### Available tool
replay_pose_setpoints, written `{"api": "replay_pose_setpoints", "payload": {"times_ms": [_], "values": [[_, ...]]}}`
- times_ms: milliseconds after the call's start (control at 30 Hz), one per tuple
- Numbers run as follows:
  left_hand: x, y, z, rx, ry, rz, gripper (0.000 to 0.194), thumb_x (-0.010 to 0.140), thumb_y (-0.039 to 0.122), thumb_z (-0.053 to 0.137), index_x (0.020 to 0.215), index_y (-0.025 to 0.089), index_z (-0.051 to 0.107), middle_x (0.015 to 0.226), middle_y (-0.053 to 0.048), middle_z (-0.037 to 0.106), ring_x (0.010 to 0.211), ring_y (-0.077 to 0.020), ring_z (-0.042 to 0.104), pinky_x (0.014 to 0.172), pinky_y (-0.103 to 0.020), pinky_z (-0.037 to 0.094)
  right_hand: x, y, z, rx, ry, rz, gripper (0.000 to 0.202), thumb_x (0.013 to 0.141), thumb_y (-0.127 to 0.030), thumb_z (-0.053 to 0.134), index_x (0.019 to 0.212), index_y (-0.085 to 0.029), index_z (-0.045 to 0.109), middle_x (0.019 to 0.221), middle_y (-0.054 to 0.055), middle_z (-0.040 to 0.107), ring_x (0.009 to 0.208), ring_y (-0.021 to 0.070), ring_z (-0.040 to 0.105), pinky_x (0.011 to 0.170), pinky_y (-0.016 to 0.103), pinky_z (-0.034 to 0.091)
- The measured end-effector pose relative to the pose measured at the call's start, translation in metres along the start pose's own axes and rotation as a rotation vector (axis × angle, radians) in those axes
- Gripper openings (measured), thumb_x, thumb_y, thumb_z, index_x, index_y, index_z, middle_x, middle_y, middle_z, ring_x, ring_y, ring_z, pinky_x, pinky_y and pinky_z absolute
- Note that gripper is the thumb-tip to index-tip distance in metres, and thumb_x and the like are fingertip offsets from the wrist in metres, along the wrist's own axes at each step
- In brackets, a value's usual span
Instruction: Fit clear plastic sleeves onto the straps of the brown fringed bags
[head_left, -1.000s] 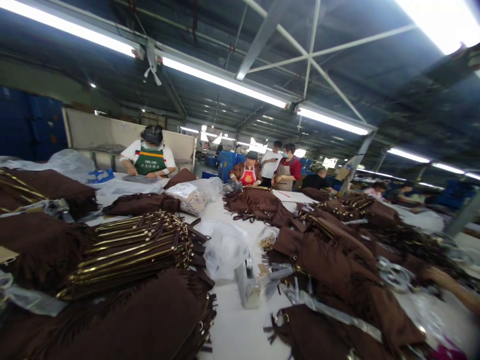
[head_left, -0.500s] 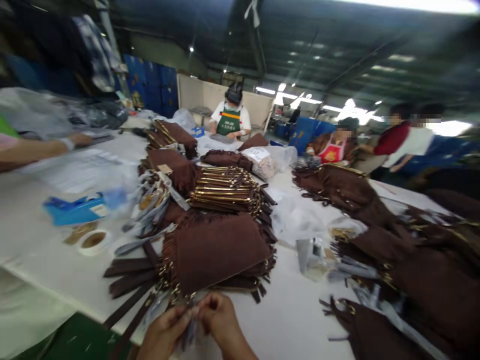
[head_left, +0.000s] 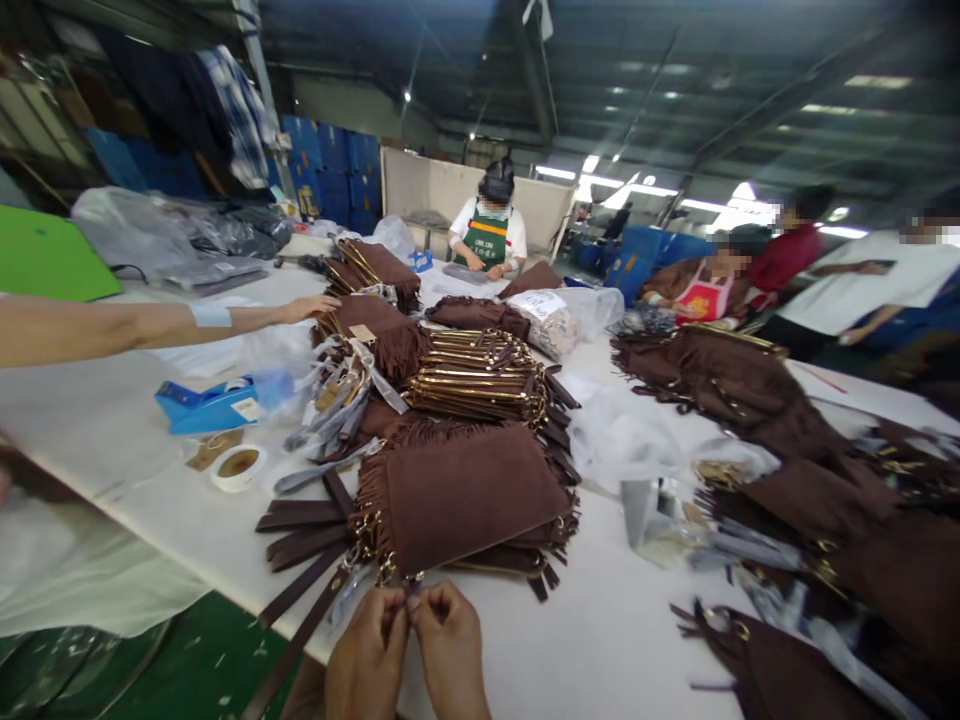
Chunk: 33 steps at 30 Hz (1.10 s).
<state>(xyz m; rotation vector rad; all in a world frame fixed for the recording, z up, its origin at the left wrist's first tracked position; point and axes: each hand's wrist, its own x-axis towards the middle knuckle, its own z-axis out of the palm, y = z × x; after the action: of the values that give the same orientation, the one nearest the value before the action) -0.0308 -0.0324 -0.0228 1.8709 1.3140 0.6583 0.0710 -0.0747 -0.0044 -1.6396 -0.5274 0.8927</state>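
At the bottom centre, my left hand (head_left: 367, 655) and my right hand (head_left: 450, 645) are side by side, fingertips pinched together at the lower edge of a brown fringed bag (head_left: 465, 495). What the fingers hold is small and mostly hidden, close to the bag's gold metal clips (head_left: 386, 568). The bag lies flat on top of other brown bags. Dark brown straps (head_left: 307, 515) fan out to its left. Behind it is a stack of bags with gold zippers (head_left: 480, 380).
Another person's arm (head_left: 187, 325) reaches in from the left to a brown bag. A blue tape dispenser (head_left: 206, 405) and a tape roll (head_left: 238, 467) lie left. More brown bags (head_left: 832, 510) and plastic bags (head_left: 622, 430) are right. Several people work or stand beyond.
The view has shifted, so the table contents appear further right. My hands have come closer together, side by side. The other person's arm now extends further over to the brown bags.
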Motion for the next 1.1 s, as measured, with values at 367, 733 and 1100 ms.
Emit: {"api": "replay_pose_setpoints", "payload": {"times_ms": [367, 733, 1100], "values": [[-0.005, -0.009, 0.004, 0.684, 0.415, 0.599, 0.013, 0.093, 0.017, 0.046, 0.090, 0.020, 0.058, 0.083, -0.004, 0.065, 0.070, -0.0187, 0.062, 0.064, -0.029, 0.047, -0.013, -0.021, 0.016, 0.564, -0.096, 0.399, 0.025, 0.055, -0.032, 0.067, 0.061, -0.018, 0.048, 0.045, -0.011, 0.035, 0.038, 0.0022, 0.028, 0.040, 0.015, 0.020], [0.004, -0.021, -0.005, 0.306, 0.128, 0.570, 0.018, 0.093, 0.028, 0.042, 0.095, 0.023, 0.060, 0.092, -0.006, 0.070, 0.082, -0.0200, 0.068, 0.066, -0.027, 0.055, -0.017, -0.061, -0.019, 1.028, -0.448, 0.673, 0.014, 0.069, -0.023, 0.061, 0.069, -0.011, 0.054, 0.052, -0.007, 0.052, 0.033, -0.0017, 0.034, 0.036, 0.011, 0.024], [0.012, 0.021, -0.020, 0.077, -0.097, 0.240, 0.022, 0.089, 0.040, 0.049, 0.081, 0.022, 0.059, 0.075, -0.002, 0.067, 0.071, -0.0203, 0.065, 0.066, -0.029, 0.047, 0.008, -0.025, -0.056, 0.235, -0.054, 0.127, 0.044, 0.073, -0.055, 0.066, 0.088, -0.015, 0.058, 0.073, 0.002, 0.066, 0.048, 0.0072, 0.051, 0.039, 0.016, 0.037]]}}
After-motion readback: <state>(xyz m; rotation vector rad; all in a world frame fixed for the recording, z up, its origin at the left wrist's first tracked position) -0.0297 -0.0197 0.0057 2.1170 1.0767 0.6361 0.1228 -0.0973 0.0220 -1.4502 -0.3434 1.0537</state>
